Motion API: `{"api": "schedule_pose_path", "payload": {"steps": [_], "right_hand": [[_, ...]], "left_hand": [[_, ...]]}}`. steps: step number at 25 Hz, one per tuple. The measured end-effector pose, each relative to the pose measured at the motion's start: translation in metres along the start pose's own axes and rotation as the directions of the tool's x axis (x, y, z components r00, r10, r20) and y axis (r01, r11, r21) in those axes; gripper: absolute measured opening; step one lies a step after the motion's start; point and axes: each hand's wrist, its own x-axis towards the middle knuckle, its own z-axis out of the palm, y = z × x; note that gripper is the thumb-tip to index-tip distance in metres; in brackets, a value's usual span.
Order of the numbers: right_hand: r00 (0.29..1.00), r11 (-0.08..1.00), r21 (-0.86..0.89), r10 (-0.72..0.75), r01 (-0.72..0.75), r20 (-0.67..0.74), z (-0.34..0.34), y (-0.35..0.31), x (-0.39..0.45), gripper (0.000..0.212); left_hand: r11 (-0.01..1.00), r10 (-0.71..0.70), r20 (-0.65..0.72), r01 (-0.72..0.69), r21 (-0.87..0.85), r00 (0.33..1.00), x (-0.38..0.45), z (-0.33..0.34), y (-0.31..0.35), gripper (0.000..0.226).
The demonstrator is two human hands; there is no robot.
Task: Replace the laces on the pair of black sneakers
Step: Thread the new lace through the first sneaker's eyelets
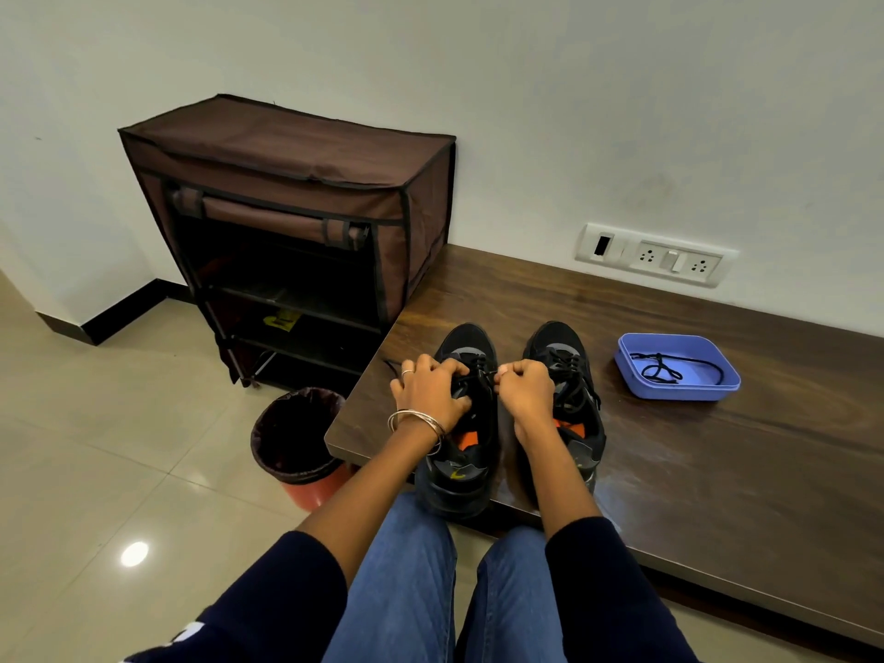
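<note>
Two black sneakers stand side by side on a dark wooden bench (693,452), toes toward the wall. My left hand (428,392) grips the left sneaker (461,476) over its lacing, fingers curled round the black lace. My right hand (524,387) pinches that lace at the sneaker's right side, pulling it taut between the hands. A loose end of lace (390,366) trails off the bench's left edge. The right sneaker (569,361) is laced and partly hidden behind my right wrist. A blue tray (717,392) to the right holds another black lace (662,368).
A brown fabric shoe rack (296,217) with its front rolled up stands left of the bench. A bin with a dark liner (296,433) sits on the tiled floor by the bench corner. A socket panel (655,256) is on the wall. My knees in jeans are below.
</note>
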Motion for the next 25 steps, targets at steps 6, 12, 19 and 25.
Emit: {"api": "schedule_pose_path", "payload": {"steps": [6,12,19,25], "right_hand": [[0.987,0.622,0.767,0.13,-0.158,0.098,-0.038,-0.025,-0.012,0.024],[0.98,0.821,0.543,-0.096,0.176,-0.173,-0.065,-0.043,-0.009,0.01],[0.983,0.906,-0.414,-0.011,0.087,0.181,-0.021,-0.009,-0.01,0.019],[0.935,0.785,0.507,-0.307,0.355,-0.179,-0.042,-0.034,-0.018,0.02]], "left_hand": [[0.997,-0.043,-0.04,0.041,-0.066,0.998,-0.005,0.007,-0.004,0.043],[0.986,-0.059,0.051,0.066,-0.155,0.997,-0.003,0.011,-0.007,0.048],[0.984,-0.056,0.06,0.065,-0.164,0.997,-0.004,0.011,-0.005,0.05],[0.96,-0.092,0.032,0.097,-0.262,0.995,-0.006,0.009,-0.005,0.075]]}}
